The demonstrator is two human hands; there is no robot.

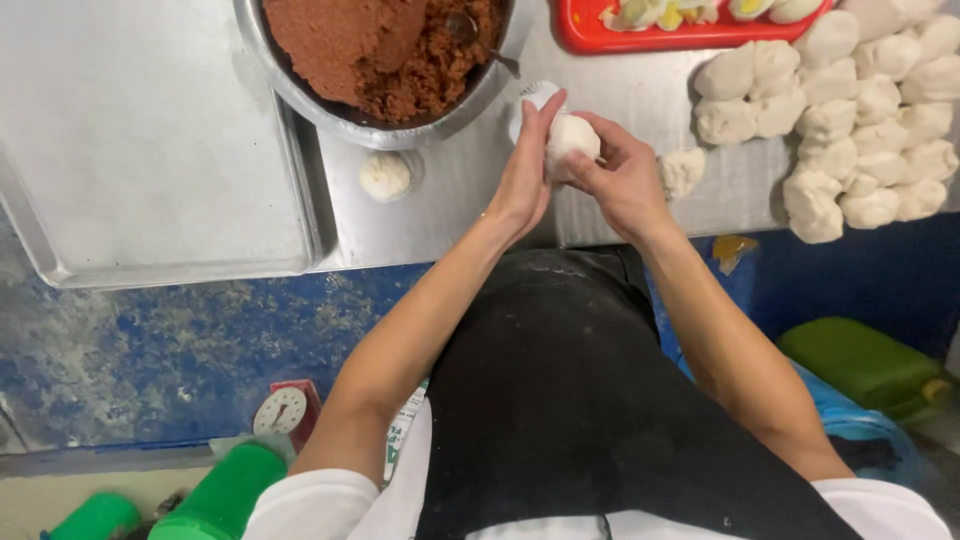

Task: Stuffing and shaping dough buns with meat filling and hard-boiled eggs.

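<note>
Both hands meet over the front edge of a steel table (pixel 450 200). A round white dough ball (pixel 572 138) sits between them. My left hand (pixel 525 165) cups its left side with fingers upright. My right hand (pixel 620 175) grips it from the right, fingers pinching the dough. A stack of white paper liners (pixel 535 95) lies just behind the hands. A finished dough bun on a liner (pixel 386 176) rests on the table to the left.
A steel bowl (pixel 300 95) of brown minced filling with a spoon (pixel 470 35) stands behind. A large steel tray (pixel 150 150) lies left. Several dough pieces (pixel 860 110) are piled at right, a red tray (pixel 640 38) of egg pieces behind. Green containers (pixel 860 365) and a small scale (pixel 285 410) sit on the floor.
</note>
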